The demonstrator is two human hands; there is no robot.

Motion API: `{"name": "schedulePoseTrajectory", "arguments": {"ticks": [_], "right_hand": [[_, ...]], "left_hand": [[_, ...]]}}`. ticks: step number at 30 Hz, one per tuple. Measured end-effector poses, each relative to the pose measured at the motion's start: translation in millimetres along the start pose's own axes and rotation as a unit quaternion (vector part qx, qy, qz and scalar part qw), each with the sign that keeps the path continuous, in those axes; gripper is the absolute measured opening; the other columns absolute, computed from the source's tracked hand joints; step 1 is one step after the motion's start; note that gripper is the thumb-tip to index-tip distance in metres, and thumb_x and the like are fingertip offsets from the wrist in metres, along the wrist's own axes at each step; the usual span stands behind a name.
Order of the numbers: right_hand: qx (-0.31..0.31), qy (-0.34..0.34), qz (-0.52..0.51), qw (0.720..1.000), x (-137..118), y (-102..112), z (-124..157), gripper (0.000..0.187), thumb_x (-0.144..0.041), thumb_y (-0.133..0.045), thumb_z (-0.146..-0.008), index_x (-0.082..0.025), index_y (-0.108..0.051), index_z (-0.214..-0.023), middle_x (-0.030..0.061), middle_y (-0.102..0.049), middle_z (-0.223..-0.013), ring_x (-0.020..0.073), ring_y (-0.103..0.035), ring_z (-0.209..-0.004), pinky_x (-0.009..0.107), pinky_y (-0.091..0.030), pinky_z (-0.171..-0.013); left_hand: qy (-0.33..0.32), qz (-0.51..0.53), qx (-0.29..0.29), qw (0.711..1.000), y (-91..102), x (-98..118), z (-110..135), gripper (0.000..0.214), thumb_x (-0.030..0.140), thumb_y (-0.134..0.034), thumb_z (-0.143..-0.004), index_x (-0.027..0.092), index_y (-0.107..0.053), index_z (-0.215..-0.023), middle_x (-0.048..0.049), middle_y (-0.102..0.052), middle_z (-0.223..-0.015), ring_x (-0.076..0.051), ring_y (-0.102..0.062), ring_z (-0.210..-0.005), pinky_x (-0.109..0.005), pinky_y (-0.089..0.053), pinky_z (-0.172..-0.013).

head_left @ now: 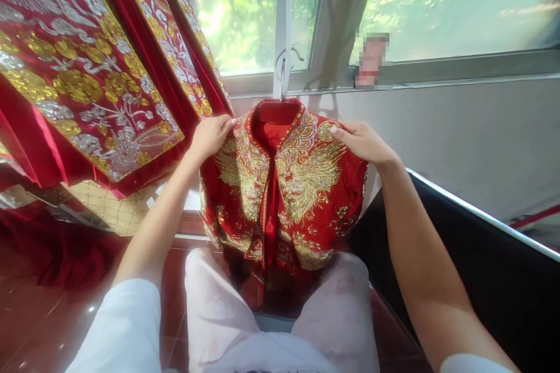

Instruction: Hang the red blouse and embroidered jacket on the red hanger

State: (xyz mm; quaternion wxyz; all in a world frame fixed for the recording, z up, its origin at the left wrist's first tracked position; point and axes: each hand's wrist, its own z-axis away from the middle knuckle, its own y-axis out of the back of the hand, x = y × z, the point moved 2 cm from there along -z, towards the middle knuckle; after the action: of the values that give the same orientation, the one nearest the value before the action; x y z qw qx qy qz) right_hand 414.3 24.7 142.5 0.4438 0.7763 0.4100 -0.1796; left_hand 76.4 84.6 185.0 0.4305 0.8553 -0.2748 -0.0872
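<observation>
A red jacket (284,186) with gold and silver embroidery hangs in front of me on a red hanger (280,111) with a metal hook (283,67). My left hand (212,135) grips the jacket's left shoulder, fingers curled over the cloth. On the right shoulder my right hand (361,141) lies with fingers closed on the fabric. The jacket's lower hem drapes down between my knees.
More red embroidered garments (87,76) hang at the left, one over a beaded gold fringe (109,210). A window (394,6) with a grey frame runs across the back. A black surface with a metal edge (481,215) lies at the right. The floor is red tile (39,326).
</observation>
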Motion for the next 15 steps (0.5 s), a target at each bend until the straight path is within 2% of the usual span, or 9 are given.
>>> {"name": "schedulePoseTrajectory", "arguments": {"ticks": [2,4,6,8,9,11,13,15], "right_hand": [[0.028,0.0,-0.043,0.999,7.6,-3.2,5.9,0.055,-0.068,-0.055,-0.08,-0.015,-0.072,-0.084,0.0013,-0.065,-0.069,0.0177,-0.061,-0.067,0.027,-0.047,-0.061],[0.024,-0.008,-0.093,0.995,17.3,-5.7,8.5,0.056,-0.068,-0.056,-0.079,-0.016,-0.072,-0.088,0.0018,-0.067,-0.071,0.0183,-0.062,-0.068,0.028,-0.048,-0.061],[0.002,-0.028,-0.145,0.989,28.2,-7.2,6.4,0.056,-0.07,-0.059,-0.076,-0.017,-0.072,-0.086,0.0027,-0.068,-0.07,0.0193,-0.064,-0.066,0.029,-0.05,-0.061],[-0.021,-0.06,-0.193,0.979,39.3,-8.2,1.8,0.059,-0.074,-0.061,-0.07,-0.017,-0.071,-0.079,0.0039,-0.068,-0.066,0.0204,-0.064,-0.062,0.032,-0.052,-0.06],[-0.028,-0.077,-0.211,0.974,44.4,-8.7,-0.4,0.06,-0.076,-0.061,-0.067,-0.017,-0.07,-0.075,0.0047,-0.068,-0.064,0.0211,-0.063,-0.06,0.034,-0.053,-0.059],[-0.036,-0.099,-0.223,0.969,52.0,-9.4,-3.4,0.061,-0.079,-0.06,-0.065,-0.018,-0.068,-0.069,0.0063,-0.067,-0.061,0.0229,-0.063,-0.061,0.037,-0.053,-0.059],[-0.027,-0.101,-0.193,0.976,55.3,-8.7,-2.8,0.06,-0.079,-0.057,-0.068,-0.019,-0.066,-0.065,0.0068,-0.065,-0.059,0.0237,-0.063,-0.062,0.038,-0.052,-0.058],[0.033,-0.069,-0.121,0.99,54.3,-4.9,2.2,0.059,-0.076,-0.055,-0.072,-0.019,-0.062,-0.058,0.0052,-0.06,-0.054,0.022,-0.06,-0.058,0.035,-0.05,-0.055]], "left_hand": [[0.003,0.044,0.012,0.999,-5.2,-4.1,-14.1,0.042,0.044,-0.034,-0.094,0.02,-0.045,-0.06,-0.0004,-0.046,-0.057,-0.014,-0.038,-0.054,-0.028,-0.029,-0.06],[0.01,0.106,-0.011,0.994,-6.8,-9.4,-29.5,0.044,0.044,-0.037,-0.092,0.021,-0.034,-0.054,0.0021,-0.036,-0.052,-0.012,-0.03,-0.051,-0.028,-0.026,-0.058],[0.025,0.173,-0.083,0.981,-6.0,-14.4,-41.3,0.047,0.047,-0.04,-0.09,0.022,-0.033,-0.051,0.0033,-0.031,-0.049,-0.01,-0.027,-0.05,-0.028,-0.026,-0.057],[0.04,0.224,-0.152,0.962,-3.5,-18.3,-46.8,0.047,0.05,-0.045,-0.088,0.022,-0.039,-0.051,0.0032,-0.033,-0.049,-0.01,-0.029,-0.05,-0.029,-0.028,-0.059],[0.044,0.24,-0.169,0.955,-1.7,-19.9,-47.3,0.046,0.051,-0.047,-0.087,0.022,-0.042,-0.052,0.0029,-0.035,-0.049,-0.01,-0.031,-0.051,-0.029,-0.029,-0.059],[0.046,0.255,-0.163,0.952,1.6,-22.4,-43.9,0.045,0.053,-0.049,-0.086,0.021,-0.047,-0.054,0.0022,-0.037,-0.05,-0.011,-0.034,-0.052,-0.029,-0.031,-0.059],[0.046,0.252,-0.142,0.956,3.1,-24.1,-34.2,0.047,0.055,-0.046,-0.087,0.021,-0.046,-0.054,0.002,-0.038,-0.05,-0.012,-0.035,-0.052,-0.028,-0.03,-0.058],[0.048,0.223,-0.119,0.966,2.8,-25.7,-18.9,0.052,0.059,-0.041,-0.088,0.021,-0.042,-0.052,0.0022,-0.037,-0.049,-0.011,-0.034,-0.051,-0.027,-0.028,-0.055]]}}
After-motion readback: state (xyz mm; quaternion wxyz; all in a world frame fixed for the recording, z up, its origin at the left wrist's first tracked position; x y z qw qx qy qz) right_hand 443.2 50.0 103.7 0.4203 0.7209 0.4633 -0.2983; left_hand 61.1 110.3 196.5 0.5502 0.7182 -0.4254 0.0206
